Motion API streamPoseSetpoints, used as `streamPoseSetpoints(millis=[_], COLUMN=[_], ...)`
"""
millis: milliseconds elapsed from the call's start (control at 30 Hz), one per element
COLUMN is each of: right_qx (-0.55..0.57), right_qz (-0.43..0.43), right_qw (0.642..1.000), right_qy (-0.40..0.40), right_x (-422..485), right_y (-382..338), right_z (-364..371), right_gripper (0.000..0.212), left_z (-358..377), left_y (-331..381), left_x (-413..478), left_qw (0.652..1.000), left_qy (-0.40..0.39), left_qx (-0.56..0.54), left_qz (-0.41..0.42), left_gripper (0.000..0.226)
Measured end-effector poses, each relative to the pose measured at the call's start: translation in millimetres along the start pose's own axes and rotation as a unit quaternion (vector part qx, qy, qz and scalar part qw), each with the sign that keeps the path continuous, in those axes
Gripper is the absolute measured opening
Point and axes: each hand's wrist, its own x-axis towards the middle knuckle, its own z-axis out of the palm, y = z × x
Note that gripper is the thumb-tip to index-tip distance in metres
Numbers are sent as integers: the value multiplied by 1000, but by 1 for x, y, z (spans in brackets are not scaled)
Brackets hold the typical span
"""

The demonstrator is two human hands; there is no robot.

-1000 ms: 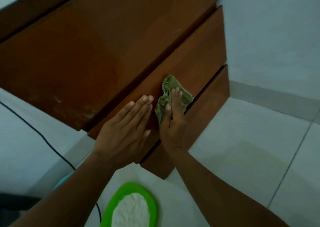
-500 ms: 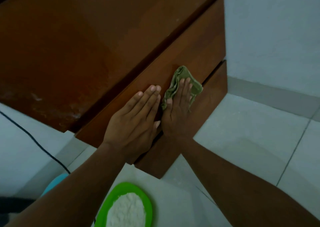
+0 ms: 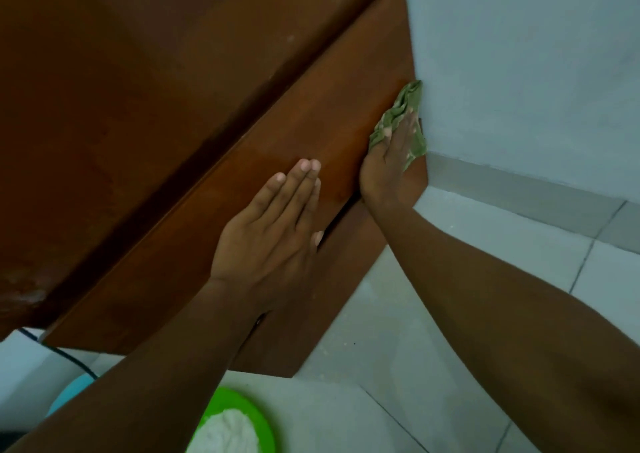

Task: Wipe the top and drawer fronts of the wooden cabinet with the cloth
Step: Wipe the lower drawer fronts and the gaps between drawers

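Observation:
The brown wooden cabinet (image 3: 145, 99) fills the upper left, its top slanting down to two drawer fronts. My right hand (image 3: 388, 161) presses a crumpled green cloth (image 3: 408, 102) flat against the upper drawer front (image 3: 311, 134), at its right end beside the wall. The fingers lie straight over the cloth. My left hand (image 3: 273, 238) rests flat with straight fingers on the same drawer front, left of the right hand, its thumb at the gap above the lower drawer front (image 3: 332, 300).
A pale wall (image 3: 519, 54) meets the cabinet's right edge. White floor tiles (image 3: 398, 366) spread below. A green dish (image 3: 239, 421) holding something white sits on the floor near the bottom edge, with a light blue object (image 3: 69, 393) and a dark cable (image 3: 65, 355) to its left.
My right hand has slid the cloth rightward along the upper drawer front to its end by the wall. The left hand has stayed flat on the drawer.

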Motion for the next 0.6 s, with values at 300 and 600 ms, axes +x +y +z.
streamPoseSetpoints(millis=[300, 600], right_qx=[-64, 54], right_qz=[11, -113], right_qw=[995, 992], right_qy=[74, -29], right_x=[-44, -186], right_y=[-16, -105], right_z=[-19, -12], right_gripper=[28, 38], left_z=[-22, -65], left_y=[-17, -58], left_x=[-51, -162], left_qw=[999, 996], left_qy=[-27, 4], left_qx=[-5, 17], left_qz=[-37, -89], left_gripper=[67, 73])
